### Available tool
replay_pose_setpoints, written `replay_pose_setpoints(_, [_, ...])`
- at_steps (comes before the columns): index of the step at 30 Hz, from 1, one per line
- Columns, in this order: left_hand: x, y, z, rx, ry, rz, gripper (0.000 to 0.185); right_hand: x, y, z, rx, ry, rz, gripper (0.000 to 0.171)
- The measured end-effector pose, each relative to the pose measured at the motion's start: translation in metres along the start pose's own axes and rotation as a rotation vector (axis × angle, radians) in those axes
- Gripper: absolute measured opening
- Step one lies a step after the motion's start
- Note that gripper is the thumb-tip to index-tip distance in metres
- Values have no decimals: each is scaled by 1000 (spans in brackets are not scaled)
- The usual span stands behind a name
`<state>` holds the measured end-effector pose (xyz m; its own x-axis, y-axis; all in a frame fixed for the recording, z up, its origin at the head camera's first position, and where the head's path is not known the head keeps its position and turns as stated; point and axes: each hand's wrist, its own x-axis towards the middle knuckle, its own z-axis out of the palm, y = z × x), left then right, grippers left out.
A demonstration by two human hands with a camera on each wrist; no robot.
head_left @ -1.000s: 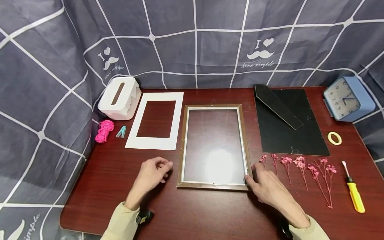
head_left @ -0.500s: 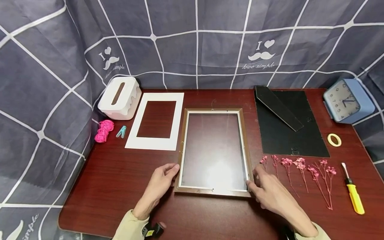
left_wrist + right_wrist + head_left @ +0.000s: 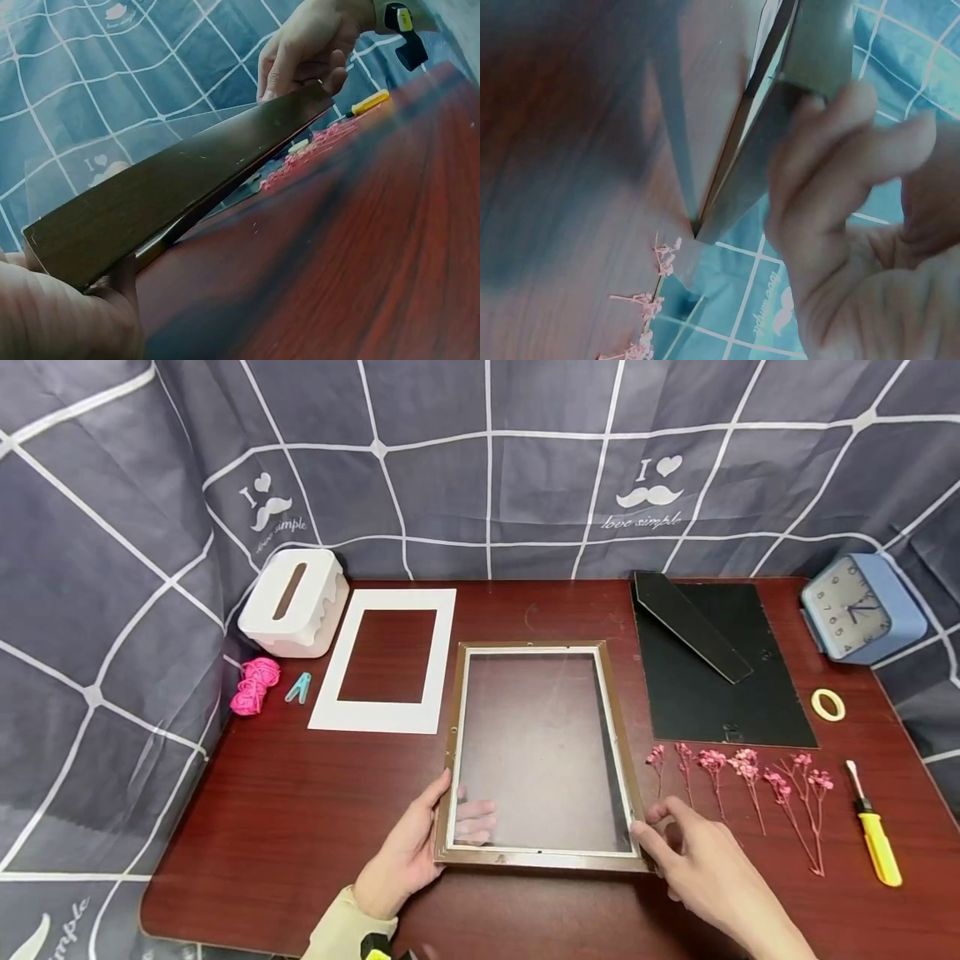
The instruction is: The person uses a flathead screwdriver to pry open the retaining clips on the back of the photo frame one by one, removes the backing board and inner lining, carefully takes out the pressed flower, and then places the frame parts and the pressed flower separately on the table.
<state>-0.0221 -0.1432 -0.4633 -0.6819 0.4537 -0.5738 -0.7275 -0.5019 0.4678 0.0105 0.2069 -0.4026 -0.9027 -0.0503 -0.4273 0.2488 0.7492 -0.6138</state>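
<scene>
1. The left hand (image 3: 408,860) grips the picture frame (image 3: 542,860) at its 7 o'clock corner, fingers curled beneath and showing through the glass.
2. The right hand (image 3: 705,868) pinches the 5 o'clock corner, thumb on the rim.
3. The frame's near edge is tilted up off the tabletop (image 3: 300,827); its far edge seems to rest down.
4. It looks stiff and light, but the glass seems loose, slippery and fragile: best held by the wooden rails.
5. Dried pink flowers (image 3: 738,777) lie at 3 o'clock, a white mat (image 3: 386,658) at 10 o'clock.

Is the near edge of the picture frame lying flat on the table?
No, both hands hold the picture frame with its near edge raised off the table.
</scene>
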Motion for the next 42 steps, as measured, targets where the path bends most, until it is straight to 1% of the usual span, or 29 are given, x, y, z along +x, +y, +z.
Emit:
replay_pose_setpoints(3, [-1, 0, 1, -47, -52, 3, 38, -7, 0, -1, -7, 74, 19, 29])
replay_pose_setpoints(5, [-2, 0, 2, -65, -79, 2, 41, -10, 0, -2, 6, 85, 36, 29])
replay_pose_setpoints(10, [-2, 1, 3, -85, -99, 6, 42, -12, 0, -4, 62, 4, 101, 33])
replay_pose_setpoints(13, [-2, 1, 4, -91, -116, 9, 43, -11, 0, -4, 121, -25, 98, 31])
replay_pose_setpoints(16, [-2, 0, 4, -89, -134, 9, 44, -10, 0, -1, 250, -42, 72, 27])
replay_pose_setpoints(18, [-2, 0, 4, -83, -137, 9, 44, -8, 0, 2, 381, -45, 66, 26])
replay_pose_setpoints(21, [-3, 0, 4, -80, -142, 11, 42, -5, 0, 8, 572, -34, 91, 23])
replay_pose_setpoints(23, [-3, 0, 3, -77, -141, 13, 41, -2, -2, 12, 678, -22, 116, 20])
replay_pose_setpoints(25, [-4, -1, 3, -62, -128, 16, 40, 1, -4, 15, 742, -7, 130, 16])
replay_pose_setpoints(27, [-3, -2, 3, -8, -99, 21, 36, 2, -6, 18, 780, 10, 133, 14])
replay_pose_setpoints(30, [-1, -5, 2, 79, -22, 51, 31, -1, -6, 18, 804, 52, 135, 10])
replay_pose_setpoints(33, [1, -7, 1, 152, 48, 86, 31, -9, 0, 14, 814, 81, 125, 7])
replay_pose_setpoints(36, [-1, -8, -3, 201, 81, 106, 34, -18, 9, 3, 796, 111, 105, 10])
replay_pose_setpoints(37, [-2, -8, -4, 214, 82, 109, 35, -20, 13, -2, 779, 120, 96, 12])
replay_pose_setpoints(39, [-4, -8, -6, 238, 82, 114, 36, -23, 18, -14, 705, 142, 93, 17])
replay_pose_setpoints(42, [-9, -8, -8, 273, 86, 117, 39, -22, 22, -35, 571, 192, 50, 18])
